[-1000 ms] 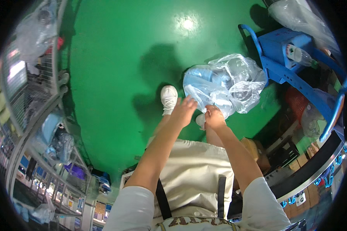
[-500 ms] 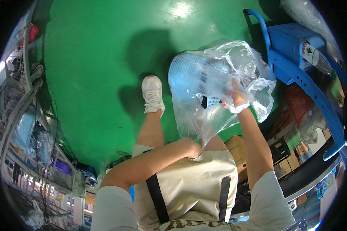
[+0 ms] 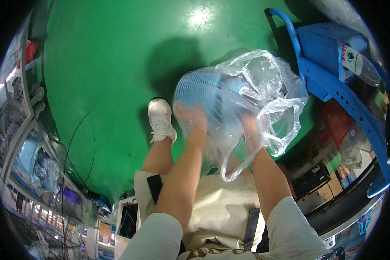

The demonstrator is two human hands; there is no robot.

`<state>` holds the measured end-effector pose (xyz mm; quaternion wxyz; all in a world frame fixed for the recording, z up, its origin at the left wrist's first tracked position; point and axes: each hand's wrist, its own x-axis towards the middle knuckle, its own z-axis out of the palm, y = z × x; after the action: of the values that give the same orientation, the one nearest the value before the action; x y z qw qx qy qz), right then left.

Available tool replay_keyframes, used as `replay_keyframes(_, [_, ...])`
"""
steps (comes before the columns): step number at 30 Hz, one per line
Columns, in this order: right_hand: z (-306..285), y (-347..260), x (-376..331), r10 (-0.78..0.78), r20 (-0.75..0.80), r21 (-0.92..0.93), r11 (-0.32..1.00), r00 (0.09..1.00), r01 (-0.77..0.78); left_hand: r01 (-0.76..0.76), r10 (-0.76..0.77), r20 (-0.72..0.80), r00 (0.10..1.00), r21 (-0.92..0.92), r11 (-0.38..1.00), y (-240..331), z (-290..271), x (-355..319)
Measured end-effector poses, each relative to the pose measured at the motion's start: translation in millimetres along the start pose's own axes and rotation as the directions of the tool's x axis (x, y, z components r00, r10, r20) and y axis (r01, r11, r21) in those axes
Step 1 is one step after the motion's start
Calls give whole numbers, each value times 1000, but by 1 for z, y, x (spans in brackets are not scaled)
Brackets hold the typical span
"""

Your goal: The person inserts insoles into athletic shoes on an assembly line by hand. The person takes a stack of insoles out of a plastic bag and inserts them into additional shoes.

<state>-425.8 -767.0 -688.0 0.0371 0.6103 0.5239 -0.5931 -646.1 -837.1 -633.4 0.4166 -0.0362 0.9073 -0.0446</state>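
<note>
A clear plastic bag (image 3: 275, 102) with loop handles lies in front of my legs. Inside it are light-blue ribbed plastic things (image 3: 202, 84), rounded and stack-like; the film blurs their exact kind. My left hand (image 3: 191, 116) is at the near left side of the blue ribbed pieces, its fingers smeared by motion. To the right, my right hand (image 3: 249, 123) reaches in by the bag's mouth, with its fingers hidden behind film. One bag handle hangs over my lap between my forearms.
My white shoe (image 3: 161, 119) stands left of the bag on the green floor (image 3: 104, 60). At right is a blue metal cart frame (image 3: 320, 80) with a blue box (image 3: 323, 43) and a clear bottle (image 3: 362, 67). A red basket (image 3: 337, 121) sits below it. Wire shelving (image 3: 19, 112) lines the left.
My left hand has gone from my lap forward to the bag's left side. The right hand has shifted left and lower. The bag and its blue contents have moved slightly left.
</note>
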Motion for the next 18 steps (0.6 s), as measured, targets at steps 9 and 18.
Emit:
replay_keyframes(9, [-18,-43,12,-22,-86,-12,1000,996,21,-223,363,124,924,-597,771,-52,14,68])
replay_keyframes(18, [-30,-41,-28,25,-193,126,992,981,0,147,137,231,963,-881,450,-87,57,55])
